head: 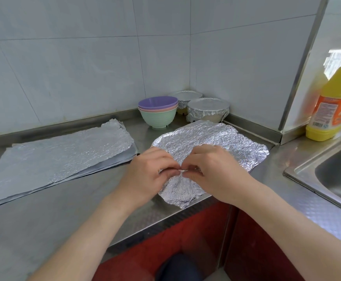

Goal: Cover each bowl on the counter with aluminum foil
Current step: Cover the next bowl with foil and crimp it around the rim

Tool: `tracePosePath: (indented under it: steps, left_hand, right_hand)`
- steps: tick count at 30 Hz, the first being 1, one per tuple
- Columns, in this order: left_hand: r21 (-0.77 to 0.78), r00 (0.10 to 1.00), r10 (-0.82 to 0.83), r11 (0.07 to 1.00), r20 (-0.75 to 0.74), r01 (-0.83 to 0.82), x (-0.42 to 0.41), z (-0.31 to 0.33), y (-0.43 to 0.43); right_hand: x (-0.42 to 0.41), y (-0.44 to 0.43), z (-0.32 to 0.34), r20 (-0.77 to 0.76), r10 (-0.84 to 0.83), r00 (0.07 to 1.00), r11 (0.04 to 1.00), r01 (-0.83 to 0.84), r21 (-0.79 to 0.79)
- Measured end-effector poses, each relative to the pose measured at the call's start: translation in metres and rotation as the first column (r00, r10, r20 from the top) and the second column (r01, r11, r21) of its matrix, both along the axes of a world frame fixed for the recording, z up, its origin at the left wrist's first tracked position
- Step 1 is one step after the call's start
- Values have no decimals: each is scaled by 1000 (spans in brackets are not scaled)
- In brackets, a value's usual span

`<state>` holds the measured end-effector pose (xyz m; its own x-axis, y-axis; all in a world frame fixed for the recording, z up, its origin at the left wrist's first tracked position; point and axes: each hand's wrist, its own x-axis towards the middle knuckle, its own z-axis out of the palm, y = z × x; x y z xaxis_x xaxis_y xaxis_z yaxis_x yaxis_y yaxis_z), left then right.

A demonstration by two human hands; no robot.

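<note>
Both hands, left hand [151, 171] & right hand [210, 171], pinched the foil sheet [216, 142] at its near edge. Thin foil prob. tears if they pull apart too hard.

The foil sheet [216, 142] hides what's beneath — sink [307, 165] cut off.

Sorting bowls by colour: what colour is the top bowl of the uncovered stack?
The top bowl is purple; head view.

The yellow bottle [332, 102] bears a label too blurred to read.
</note>
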<state>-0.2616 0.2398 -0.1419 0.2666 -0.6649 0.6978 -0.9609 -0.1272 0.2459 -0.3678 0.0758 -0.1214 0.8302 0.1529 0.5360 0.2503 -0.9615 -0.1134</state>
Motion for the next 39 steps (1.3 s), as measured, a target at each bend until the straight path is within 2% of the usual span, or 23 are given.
tracePosePath:
  steps: [4,7,11,15,18,21,24,27,31,35,39]
  left_hand:
    - [-26,993,34,999,116,-32,-1,-7,-3]
    - [-34,991,44,999,130,-40,1,-9,-3]
    - [-15,999,1,1000,52,0,5,-4,5]
    - [-38,997,27,999,-78,-30,6,3,16]
    - [-62,992,39,997,-122,-47,1,8,12]
    - [-22,989,27,999,-145,-30,-4,9,3]
    - [-4,984,0,1000,-181,-1,-4,9,0]
    - [1,983,-18,1000,-182,19,-3,10,1]
    - [17,993,-36,999,-116,39,-2,7,1]
    - [27,1000,-18,999,17,18,-2,2,0]
    - [-16,997,4,1000,79,-3,-4,-3,-2]
  right_hand:
    - [3,3,-5,64,-28,998,998,32,-52]
    - [2,10,-7,74,-61,995,995,66,-69]
    - [-7,10,9,-86,-47,995,998,49,27]
    - [-12,-6,32,-142,-20,990,948,64,312]
    - [-11,-10,33,-225,-11,974,924,95,370]
    - [-11,-8,26,-281,14,960,921,96,376]
    - [-10,-7,24,-274,17,962,931,84,355]
    - [-10,-7,22,-247,0,969,965,65,253]
    - [-8,-5,14,-159,-10,987,990,32,139]
    - [-6,-3,6,-66,10,998,1000,-9,4]
    - [-4,1,-2,34,-24,999,997,26,-78]
